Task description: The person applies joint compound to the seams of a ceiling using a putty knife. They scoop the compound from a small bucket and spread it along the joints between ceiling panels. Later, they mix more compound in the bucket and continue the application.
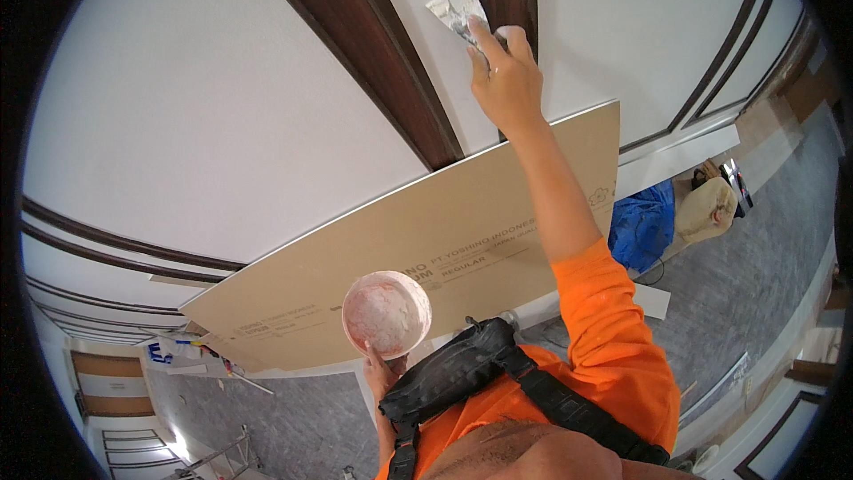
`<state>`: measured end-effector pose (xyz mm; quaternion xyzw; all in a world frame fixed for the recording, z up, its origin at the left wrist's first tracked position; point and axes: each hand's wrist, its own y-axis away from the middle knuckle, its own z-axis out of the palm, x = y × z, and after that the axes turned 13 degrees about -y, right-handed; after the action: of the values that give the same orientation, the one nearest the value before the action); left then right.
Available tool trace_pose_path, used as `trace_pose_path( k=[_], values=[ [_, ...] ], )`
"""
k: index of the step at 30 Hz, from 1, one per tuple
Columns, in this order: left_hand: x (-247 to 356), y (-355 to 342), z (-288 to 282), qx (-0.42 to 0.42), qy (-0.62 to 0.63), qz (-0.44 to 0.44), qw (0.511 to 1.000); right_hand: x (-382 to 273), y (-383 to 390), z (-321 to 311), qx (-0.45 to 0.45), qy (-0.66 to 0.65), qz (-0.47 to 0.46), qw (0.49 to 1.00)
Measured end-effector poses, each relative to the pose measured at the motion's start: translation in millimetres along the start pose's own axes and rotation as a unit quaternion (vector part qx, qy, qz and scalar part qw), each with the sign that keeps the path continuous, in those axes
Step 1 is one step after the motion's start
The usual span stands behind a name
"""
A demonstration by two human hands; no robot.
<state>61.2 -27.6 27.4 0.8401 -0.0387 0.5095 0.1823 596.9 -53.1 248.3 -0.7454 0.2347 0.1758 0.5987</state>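
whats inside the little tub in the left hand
The tub holds white filler, smeared up its pinkish walls. The filler covers its bottom. The left hand grips it from below.

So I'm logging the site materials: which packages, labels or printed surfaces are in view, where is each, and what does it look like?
Plasterboard sheet: leaning against the white wall, large tan rectangle, dark print along its lower part and a small mark near its upper right corner.
Blue bag: on the floor right of the sheet, crumpled.
Tan sack: beside the blue bag, rounded.
Tub: in the left hand, round, pinkish-white, no label visible.
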Motion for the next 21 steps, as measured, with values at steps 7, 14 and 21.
trace_pose_path(
  k=[7,14,21],
  values=[
    [-2.8,-8.8,-3.6,-0.026,0.139,-0.133,0.981,7.9,47.3,-15.4,-0.076,-0.026,0.083,0.993],
    [-2.3,-7.3,0.1,-0.051,0.103,-0.143,0.983,25.3,154.2,-17.5,-0.134,-0.280,0.267,0.912],
    [-46.0,-17.5,1.3,-0.019,-0.012,0.010,1.000,9.3,250.5,-21.0,-0.207,-0.350,0.525,0.748]
  ],
)
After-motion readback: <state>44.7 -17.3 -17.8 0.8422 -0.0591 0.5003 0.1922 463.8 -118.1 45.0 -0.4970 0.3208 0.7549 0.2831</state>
